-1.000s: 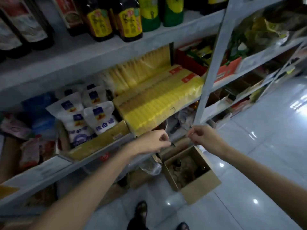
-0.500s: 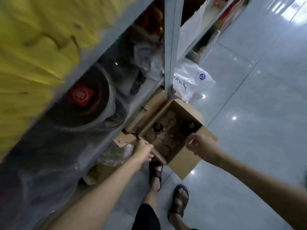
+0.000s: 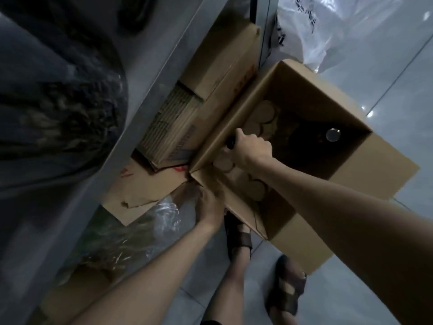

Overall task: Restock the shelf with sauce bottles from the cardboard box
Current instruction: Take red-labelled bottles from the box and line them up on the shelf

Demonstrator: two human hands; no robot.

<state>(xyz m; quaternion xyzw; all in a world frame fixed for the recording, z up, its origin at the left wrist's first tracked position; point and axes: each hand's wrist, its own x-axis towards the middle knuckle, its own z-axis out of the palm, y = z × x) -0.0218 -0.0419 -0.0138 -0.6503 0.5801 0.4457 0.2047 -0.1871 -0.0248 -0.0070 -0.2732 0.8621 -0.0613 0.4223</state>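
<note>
Half a second ago your hands hovered at the rim; now you've bent closer. Your left hand (image 3: 209, 205) rests at the near corner of the box (image 3: 375, 170), too blurred to tell if it grips. Your right hand (image 3: 253, 148) has dropped inside, fingers curled round a dark bottle (image 3: 230, 143) by the wall nearest the shelf (image 3: 145, 102), so the pick has begun. Another bottle (image 3: 333, 134) stands in the far corner.

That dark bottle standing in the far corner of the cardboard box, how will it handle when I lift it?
The bottle looks dark, perhaps glass, so likely heavy for its size and breakable. It stands alone by the wall of the cardboard box, so a nudge might tip it. Its smooth shiny cap may be slippery.
</note>
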